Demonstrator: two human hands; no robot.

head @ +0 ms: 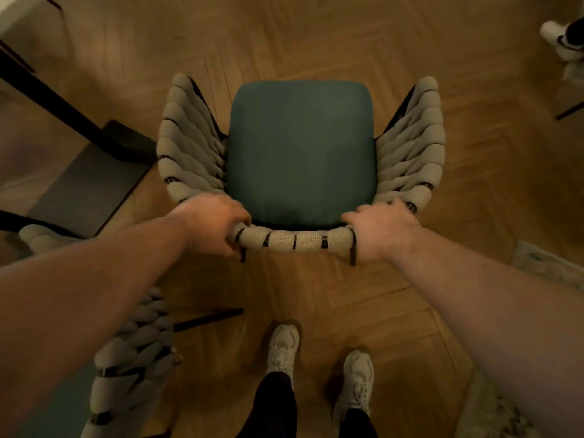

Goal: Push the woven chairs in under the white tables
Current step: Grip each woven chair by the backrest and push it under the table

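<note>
Shoes: two pale trainers (282,346) at the bottom centre, on the herringbone wood floor (316,33), below dark trouser legs.
Second chair: another woven chair (132,352) at the lower left, partly hidden by the left forearm.
Left grip: the left grip (211,227) is closed over the left end of the backrest's top rail, fingers curled round the cord.
Right grip: the right grip (379,230) is clamped round the right end of the same rail, thumb side towards the seat.
Task chair: the grey-beige woven chair (297,240) fills the centre of the frame, backrest nearest, armrests spreading towards the top.
Seat: a dark green cushion (300,147) lies between the armrests.
Counter: a white counter (12,11) corner shows at the upper left; its black leg (57,102) slants down to a dark base plate (91,181) just left of the chair, which stands out on open floor.
Far corner: a white shoe (559,39) of another person at the upper right.
</note>
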